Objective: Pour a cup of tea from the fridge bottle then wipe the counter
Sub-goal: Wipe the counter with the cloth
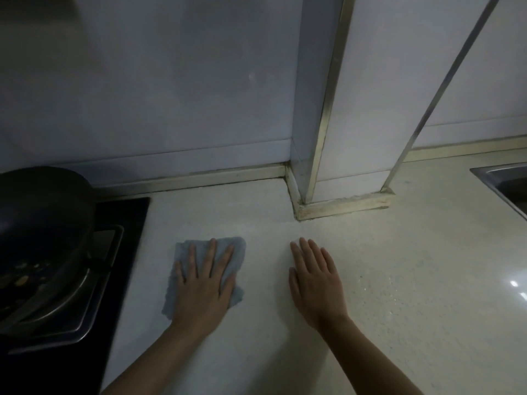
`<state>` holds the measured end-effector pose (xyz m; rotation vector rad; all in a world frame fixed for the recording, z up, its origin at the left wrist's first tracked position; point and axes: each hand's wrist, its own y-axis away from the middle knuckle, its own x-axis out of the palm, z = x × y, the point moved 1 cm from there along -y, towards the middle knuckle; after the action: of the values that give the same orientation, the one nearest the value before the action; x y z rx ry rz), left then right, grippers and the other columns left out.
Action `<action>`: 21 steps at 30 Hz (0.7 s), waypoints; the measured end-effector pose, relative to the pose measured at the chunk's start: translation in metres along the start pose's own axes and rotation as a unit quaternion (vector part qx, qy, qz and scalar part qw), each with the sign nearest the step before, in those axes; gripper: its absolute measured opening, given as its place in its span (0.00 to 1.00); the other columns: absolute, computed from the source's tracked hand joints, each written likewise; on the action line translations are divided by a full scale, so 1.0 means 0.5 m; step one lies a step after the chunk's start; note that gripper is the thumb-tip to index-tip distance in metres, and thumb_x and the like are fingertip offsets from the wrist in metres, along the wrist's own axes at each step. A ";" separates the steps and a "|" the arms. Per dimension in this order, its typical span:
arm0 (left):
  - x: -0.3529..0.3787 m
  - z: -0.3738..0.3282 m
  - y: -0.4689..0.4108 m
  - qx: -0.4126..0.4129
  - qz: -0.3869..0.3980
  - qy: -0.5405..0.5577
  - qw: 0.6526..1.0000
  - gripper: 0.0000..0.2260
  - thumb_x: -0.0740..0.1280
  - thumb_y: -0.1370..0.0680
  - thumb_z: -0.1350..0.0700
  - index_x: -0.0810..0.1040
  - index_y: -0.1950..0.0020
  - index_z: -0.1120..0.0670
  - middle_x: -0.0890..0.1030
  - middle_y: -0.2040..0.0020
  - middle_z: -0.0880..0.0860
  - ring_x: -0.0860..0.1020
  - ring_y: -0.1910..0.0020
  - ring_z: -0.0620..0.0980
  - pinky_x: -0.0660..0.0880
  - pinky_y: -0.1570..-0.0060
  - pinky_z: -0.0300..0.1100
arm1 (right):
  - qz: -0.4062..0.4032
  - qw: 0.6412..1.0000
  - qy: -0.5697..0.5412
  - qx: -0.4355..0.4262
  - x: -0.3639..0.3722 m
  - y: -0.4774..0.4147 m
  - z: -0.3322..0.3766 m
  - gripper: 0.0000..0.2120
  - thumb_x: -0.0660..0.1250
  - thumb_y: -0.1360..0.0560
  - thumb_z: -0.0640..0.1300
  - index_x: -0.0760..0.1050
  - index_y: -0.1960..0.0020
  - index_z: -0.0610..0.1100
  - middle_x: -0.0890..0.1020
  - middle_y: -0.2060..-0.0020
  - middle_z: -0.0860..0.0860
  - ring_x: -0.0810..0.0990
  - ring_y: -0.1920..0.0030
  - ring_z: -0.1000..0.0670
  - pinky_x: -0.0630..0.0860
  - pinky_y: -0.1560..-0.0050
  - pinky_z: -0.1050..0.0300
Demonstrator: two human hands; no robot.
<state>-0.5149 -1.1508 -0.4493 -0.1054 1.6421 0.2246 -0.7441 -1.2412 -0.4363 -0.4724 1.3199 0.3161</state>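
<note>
Blue-grey, thin and soft, the small rectangular wiping cloth (239, 246) lies flat on the pale speckled stone counter (399, 280), pinned under the left hand (204, 283). That hand is spread, with fingers straight and fanned and the palm pressing down; nothing is pinched. Cloth edges show past the fingertips, beside the thumb and beside the heel of the palm. The right hand (315, 283) lies flat too, fingers straight and close together. It rests on bare counter off the left hand's thumb side, near the cloth but apart from it, and holds nothing.

The cloth looks light and limp, with no stiffness of its own. It should go only where the palm drags it, and it may bunch at its leading edge if only the fingertips press. A flat palm over its middle seems the best hold for wiping. For lifting, the free corner beyond the index finger would suit a pinch. Whether it is damp cannot be told.

Off the little-finger side stands a dark round metal pot (42, 218) on a black glass hob (125, 212). No cup or bottle shows.
</note>
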 end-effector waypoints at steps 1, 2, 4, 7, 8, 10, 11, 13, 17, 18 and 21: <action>-0.003 0.010 -0.014 -0.016 -0.002 -0.002 1.000 0.33 0.35 0.20 0.35 0.50 0.19 0.48 0.52 0.19 0.57 0.50 0.22 0.67 0.56 0.30 0.71 | -0.002 1.000 0.007 -0.003 -0.001 -0.003 0.003 0.26 0.48 0.19 0.53 0.61 0.25 0.42 0.66 0.27 0.43 0.61 0.26 0.44 0.57 0.28 0.45; -0.008 0.015 -0.031 -0.034 -0.003 0.002 0.999 0.34 0.33 0.21 0.34 0.48 0.18 0.47 0.49 0.19 0.56 0.47 0.22 0.66 0.52 0.28 0.70 | -0.007 1.000 0.012 -0.009 -0.004 -0.011 0.007 0.26 0.48 0.19 0.53 0.62 0.26 0.42 0.67 0.28 0.42 0.62 0.26 0.43 0.57 0.29 0.45; -0.011 0.016 -0.072 -0.069 -0.005 0.014 0.998 0.36 0.26 0.26 0.32 0.39 0.20 0.45 0.41 0.19 0.53 0.38 0.22 0.63 0.39 0.26 0.66 | -0.025 0.999 0.012 -0.015 -0.013 -0.040 0.021 0.25 0.49 0.19 0.52 0.64 0.27 0.42 0.67 0.28 0.42 0.62 0.26 0.43 0.59 0.27 0.44; -0.020 0.003 -0.125 -0.101 -0.022 0.048 0.993 0.36 0.23 0.28 0.32 0.35 0.22 0.42 0.38 0.19 0.51 0.33 0.23 0.59 0.28 0.29 0.59 | -0.038 0.999 0.006 -0.027 -0.011 -0.099 0.056 0.25 0.50 0.20 0.51 0.66 0.28 0.40 0.70 0.30 0.42 0.66 0.28 0.43 0.62 0.29 0.44; -0.024 -0.002 -0.134 -0.110 -0.022 0.049 0.992 0.36 0.24 0.27 0.32 0.39 0.21 0.42 0.41 0.19 0.51 0.36 0.22 0.59 0.29 0.29 0.58 | -0.033 0.999 0.003 -0.031 -0.002 -0.114 0.068 0.24 0.50 0.20 0.50 0.67 0.29 0.40 0.71 0.31 0.42 0.68 0.29 0.43 0.62 0.30 0.45; -0.026 -0.004 -0.130 -0.106 -0.031 0.028 0.994 0.32 0.35 0.21 0.35 0.51 0.19 0.45 0.53 0.19 0.53 0.49 0.21 0.61 0.38 0.27 0.60 | -0.025 0.999 -0.014 -0.025 0.021 -0.130 0.086 0.24 0.51 0.21 0.49 0.69 0.30 0.41 0.73 0.32 0.42 0.71 0.31 0.44 0.62 0.32 0.46; -0.024 -0.003 -0.120 -0.085 -0.030 0.024 0.996 0.29 0.42 0.19 0.37 0.56 0.20 0.46 0.58 0.20 0.53 0.54 0.22 0.63 0.44 0.27 0.61 | -0.026 0.999 -0.021 -0.016 0.029 -0.132 0.088 0.23 0.51 0.22 0.49 0.70 0.31 0.41 0.74 0.33 0.43 0.73 0.32 0.44 0.62 0.32 0.48; -0.017 0.015 -0.097 -0.029 -0.030 0.019 0.999 0.28 0.50 0.20 0.41 0.58 0.20 0.46 0.59 0.20 0.52 0.57 0.22 0.62 0.49 0.27 0.62 | -0.040 0.999 -0.025 -0.007 0.032 -0.133 0.086 0.23 0.53 0.23 0.49 0.72 0.32 0.42 0.76 0.34 0.45 0.74 0.34 0.46 0.64 0.34 0.50; -0.026 0.096 -0.104 -0.040 -0.046 0.057 0.996 0.28 0.43 0.21 0.40 0.44 0.21 0.39 0.44 0.19 0.45 0.42 0.20 0.53 0.38 0.25 0.54 | -0.060 0.996 -0.059 -0.040 0.037 -0.136 0.076 0.24 0.54 0.23 0.47 0.71 0.31 0.41 0.74 0.32 0.45 0.72 0.32 0.46 0.66 0.32 0.48; -0.032 0.116 -0.122 -0.060 -0.046 0.065 0.995 0.28 0.38 0.23 0.39 0.39 0.22 0.39 0.39 0.20 0.44 0.36 0.22 0.50 0.33 0.25 0.51 | -0.065 0.995 -0.059 -0.042 0.038 -0.137 0.075 0.24 0.54 0.24 0.46 0.72 0.31 0.41 0.74 0.33 0.45 0.72 0.32 0.46 0.67 0.31 0.49; -0.048 0.154 -0.190 -0.109 -0.032 0.063 0.992 0.29 0.31 0.27 0.36 0.30 0.26 0.38 0.33 0.22 0.45 0.30 0.24 0.50 0.31 0.26 0.52 | -0.068 0.996 -0.052 -0.038 0.040 -0.141 0.077 0.24 0.54 0.25 0.46 0.73 0.32 0.41 0.75 0.34 0.45 0.72 0.32 0.47 0.69 0.32 0.50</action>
<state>-0.4184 -1.2292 -0.4388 -0.3444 1.7321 0.3531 -0.6730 -1.2838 -0.4385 -0.5988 1.1707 0.2744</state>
